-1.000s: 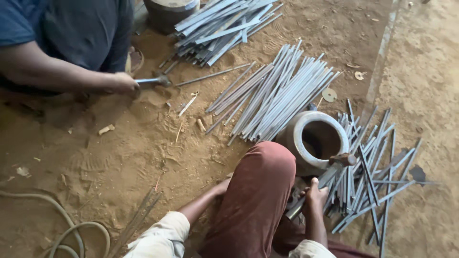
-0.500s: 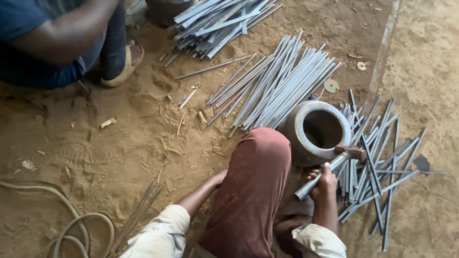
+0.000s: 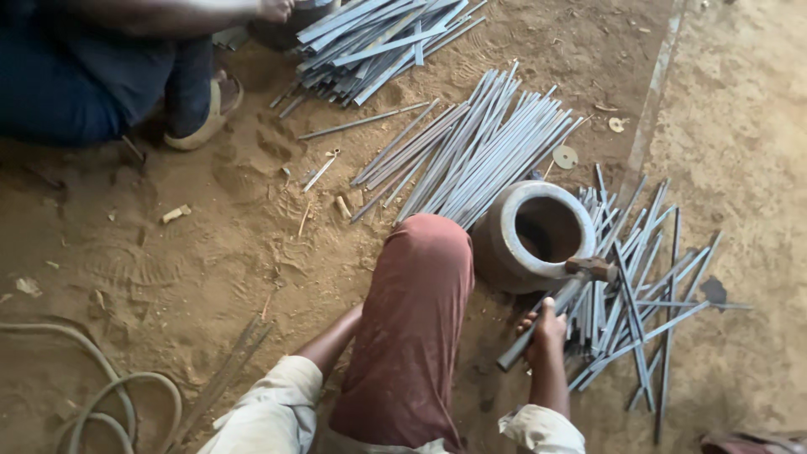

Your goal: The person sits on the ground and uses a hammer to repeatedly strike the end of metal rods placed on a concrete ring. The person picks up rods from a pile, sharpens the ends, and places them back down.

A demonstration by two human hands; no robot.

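My right hand (image 3: 545,329) is closed around the grey pipe handle of a hammer (image 3: 580,273), whose rusty head rests by the near rim of a thick hollow metal ring (image 3: 504,244) standing on the sand. My raised knee in reddish-brown cloth (image 3: 416,319) fills the middle of the view. Only my left forearm (image 3: 332,340) shows; my left hand is hidden behind that leg. A loose heap of flat grey metal strips (image 3: 647,294) lies just right of the ring and under the hammer.
A tidy bundle of long strips (image 3: 479,151) lies beyond the ring, another pile (image 3: 378,34) at the top. Another person in dark trousers (image 3: 101,76) with a sandal (image 3: 206,113) sits top left. A hose (image 3: 109,395) and thin rods (image 3: 227,370) lie bottom left.
My right hand has taken hold of the hammer and brought its head up to the ring's rim. The other person has drawn back and now reaches toward the top pile.
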